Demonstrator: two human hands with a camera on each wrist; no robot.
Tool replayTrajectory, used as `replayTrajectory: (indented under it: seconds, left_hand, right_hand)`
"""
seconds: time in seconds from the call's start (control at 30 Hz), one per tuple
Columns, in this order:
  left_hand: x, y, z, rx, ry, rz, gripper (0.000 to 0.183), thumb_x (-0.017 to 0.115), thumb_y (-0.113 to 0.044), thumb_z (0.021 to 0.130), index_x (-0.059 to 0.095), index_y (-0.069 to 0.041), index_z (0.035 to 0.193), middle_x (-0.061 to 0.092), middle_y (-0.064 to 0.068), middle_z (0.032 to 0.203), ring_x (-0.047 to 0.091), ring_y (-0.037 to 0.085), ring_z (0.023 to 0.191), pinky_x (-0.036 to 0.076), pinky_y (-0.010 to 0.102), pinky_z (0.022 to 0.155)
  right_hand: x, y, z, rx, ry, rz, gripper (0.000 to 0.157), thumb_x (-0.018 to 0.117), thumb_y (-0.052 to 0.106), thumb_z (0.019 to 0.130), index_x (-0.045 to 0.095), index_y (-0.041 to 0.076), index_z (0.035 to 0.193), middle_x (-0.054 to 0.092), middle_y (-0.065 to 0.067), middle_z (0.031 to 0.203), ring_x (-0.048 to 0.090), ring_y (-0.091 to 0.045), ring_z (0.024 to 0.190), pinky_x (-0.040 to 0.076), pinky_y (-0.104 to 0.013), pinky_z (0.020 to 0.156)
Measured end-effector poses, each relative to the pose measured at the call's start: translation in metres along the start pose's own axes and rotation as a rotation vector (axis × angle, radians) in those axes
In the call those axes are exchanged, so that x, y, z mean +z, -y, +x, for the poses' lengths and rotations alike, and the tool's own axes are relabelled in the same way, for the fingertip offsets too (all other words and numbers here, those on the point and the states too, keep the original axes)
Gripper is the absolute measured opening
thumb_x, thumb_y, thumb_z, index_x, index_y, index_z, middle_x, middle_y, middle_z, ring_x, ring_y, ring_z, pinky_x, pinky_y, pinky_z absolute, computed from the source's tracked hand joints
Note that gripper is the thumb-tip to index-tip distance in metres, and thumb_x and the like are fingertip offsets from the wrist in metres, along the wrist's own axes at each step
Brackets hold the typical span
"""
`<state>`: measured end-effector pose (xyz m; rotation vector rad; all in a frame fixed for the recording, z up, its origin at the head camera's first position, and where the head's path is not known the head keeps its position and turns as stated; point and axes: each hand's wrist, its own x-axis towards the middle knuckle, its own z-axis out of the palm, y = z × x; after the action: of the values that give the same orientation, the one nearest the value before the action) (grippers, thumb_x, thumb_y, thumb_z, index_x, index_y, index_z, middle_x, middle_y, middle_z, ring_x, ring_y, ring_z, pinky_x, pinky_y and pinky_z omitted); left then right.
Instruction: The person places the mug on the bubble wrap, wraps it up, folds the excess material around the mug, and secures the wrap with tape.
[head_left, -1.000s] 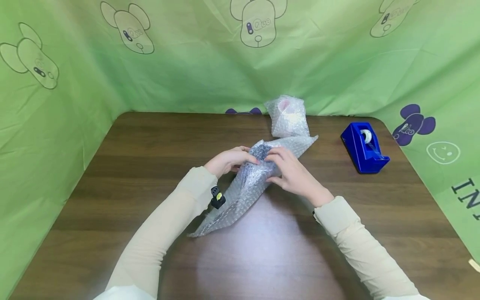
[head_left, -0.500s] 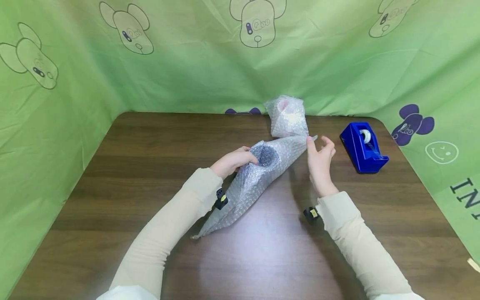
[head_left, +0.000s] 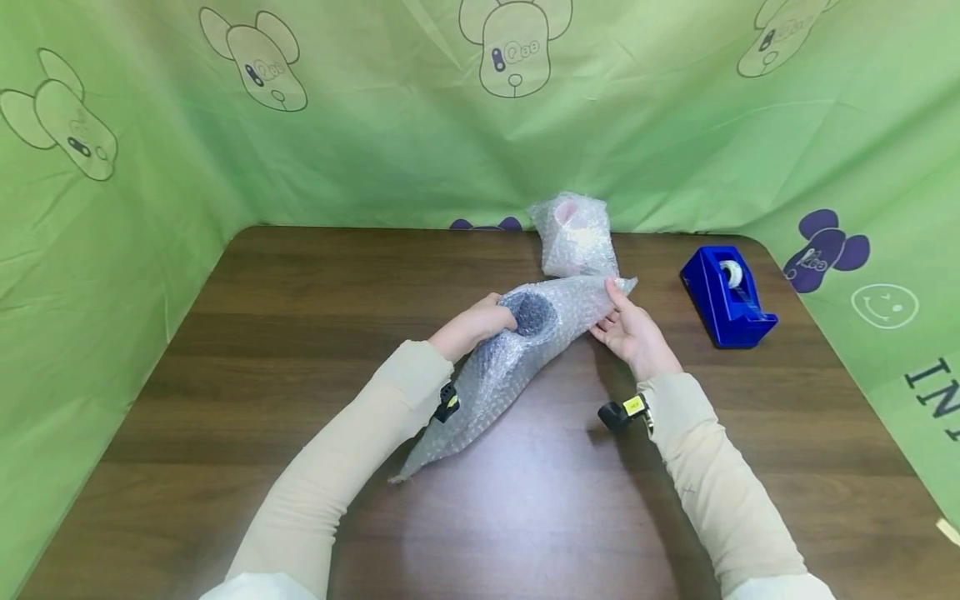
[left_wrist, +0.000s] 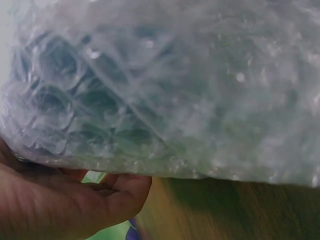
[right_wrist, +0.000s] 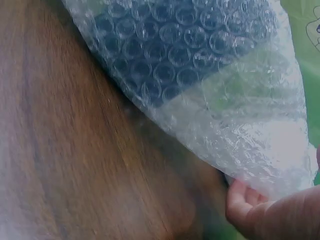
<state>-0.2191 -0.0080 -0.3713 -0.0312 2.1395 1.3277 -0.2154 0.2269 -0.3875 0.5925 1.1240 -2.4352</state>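
A sheet of clear bubble wrap (head_left: 510, 375) is rolled around a dark bluish, cup-like thing with a round opening (head_left: 535, 314) facing up. Its two ends taper off to the near left and the far right. My left hand (head_left: 474, 327) holds the wrapped piece at the left of the opening; in the left wrist view its fingers lie under the wrap's edge. At the right end, my right hand (head_left: 636, 335) pinches the bubble wrap between thumb and fingers. Through the wrap in the right wrist view, the dark blue side (right_wrist: 165, 55) ends at a straight edge.
Behind the wrap stands another bubble-wrapped bundle (head_left: 576, 237) with something pinkish inside. A blue tape dispenser (head_left: 727, 296) with a white roll sits at the right back of the brown wooden table (head_left: 262, 350). Green printed cloth (head_left: 375, 150) hangs around the table.
My right hand has moved from the opening to the wrap's right end and now grips it from below. My left hand has stayed at the opening's left side.
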Motion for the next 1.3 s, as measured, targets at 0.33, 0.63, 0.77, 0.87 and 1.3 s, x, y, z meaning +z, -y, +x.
replayTrajectory:
  seconds: [0.33,0.63,0.77,0.87,1.3]
  left_hand:
    - [0.0,-0.001,0.0,0.001,-0.015,0.013,0.071,0.049,-0.005,0.084,0.02,-0.006,0.15,0.031,0.015,0.153,0.037,0.027,0.129,0.034,0.036,0.103]
    - [0.0,-0.001,-0.001,0.004,-0.02,-0.004,0.074,0.048,-0.004,0.085,0.015,-0.004,0.151,0.025,0.015,0.156,0.035,0.027,0.125,0.032,0.035,0.094]
    - [0.0,0.0,-0.001,0.008,-0.023,-0.003,0.075,0.047,-0.004,0.084,0.015,-0.004,0.151,0.025,0.015,0.156,0.035,0.026,0.12,0.03,0.035,0.09]
    - [0.001,0.001,-0.001,0.018,-0.032,0.007,0.074,0.047,-0.003,0.083,0.018,-0.003,0.15,0.03,0.015,0.153,0.035,0.026,0.118,0.03,0.034,0.089]
    - [0.005,0.001,-0.001,0.034,-0.097,0.055,0.073,0.047,-0.003,0.078,0.026,-0.003,0.148,0.038,0.016,0.149,0.041,0.026,0.125,0.035,0.034,0.104]
  right_hand:
    - [0.007,-0.011,-0.002,-0.002,0.139,0.175,0.011,0.06,0.009,0.092,0.054,0.011,0.101,0.068,-0.002,0.089,0.064,-0.012,0.085,0.051,-0.023,0.079]
    - [0.023,-0.019,-0.017,-0.175,0.103,-0.023,0.008,0.055,0.009,0.095,0.061,0.013,0.093,0.068,0.007,0.089,0.06,-0.004,0.089,0.037,-0.019,0.092]
    - [0.031,-0.024,-0.022,-0.275,0.05,-0.168,0.017,0.053,0.011,0.096,0.065,0.017,0.085,0.068,0.011,0.085,0.06,-0.001,0.087,0.038,-0.017,0.091]
    - [0.035,-0.027,-0.024,-0.33,0.011,-0.269,0.018,0.053,0.012,0.097,0.063,0.02,0.084,0.067,0.014,0.082,0.06,0.0,0.084,0.041,-0.015,0.087]
    - [0.05,-0.038,-0.023,-0.454,-0.126,-0.554,0.02,0.06,0.011,0.093,0.055,0.011,0.113,0.056,0.017,0.094,0.052,0.002,0.092,0.04,-0.015,0.095]
